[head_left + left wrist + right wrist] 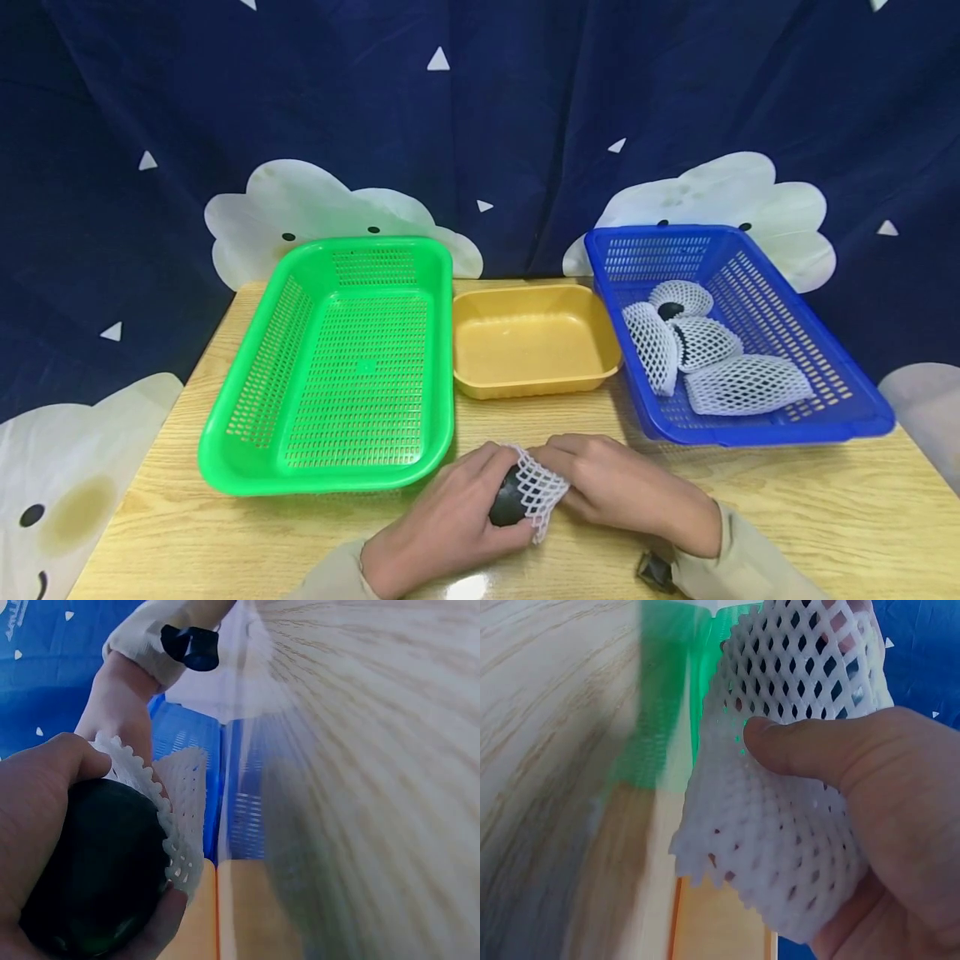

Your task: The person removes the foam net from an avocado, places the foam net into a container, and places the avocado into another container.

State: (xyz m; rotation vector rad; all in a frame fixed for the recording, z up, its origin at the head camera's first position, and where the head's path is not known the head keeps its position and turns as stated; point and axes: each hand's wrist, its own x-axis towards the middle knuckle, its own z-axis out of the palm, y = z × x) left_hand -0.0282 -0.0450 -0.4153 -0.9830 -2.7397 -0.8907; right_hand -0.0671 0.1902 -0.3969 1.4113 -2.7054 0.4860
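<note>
In front of me, over the table's near part, my left hand [459, 510] grips a dark green avocado [510, 498], its thumb and fingers curled round it. A white foam net sleeve [542, 492] covers the avocado's right end. My right hand [600, 483] holds the sleeve's other end; in the right wrist view its thumb presses on the white mesh [772, 810]. Much of the avocado [105, 862] shows bare and glossy in the left wrist view, the sleeve's scalloped edge [161, 802] lying against its side. The right hand's fingers are partly hidden behind the sleeve.
A green basket [438, 392] stands at left, a yellow tray [536, 387] in the middle. At right, a blue basket [810, 308] holds several white net sleeves [746, 385], some with dark fruit inside. A dark blue curtain [517, 108] hangs behind the wooden table [825, 517].
</note>
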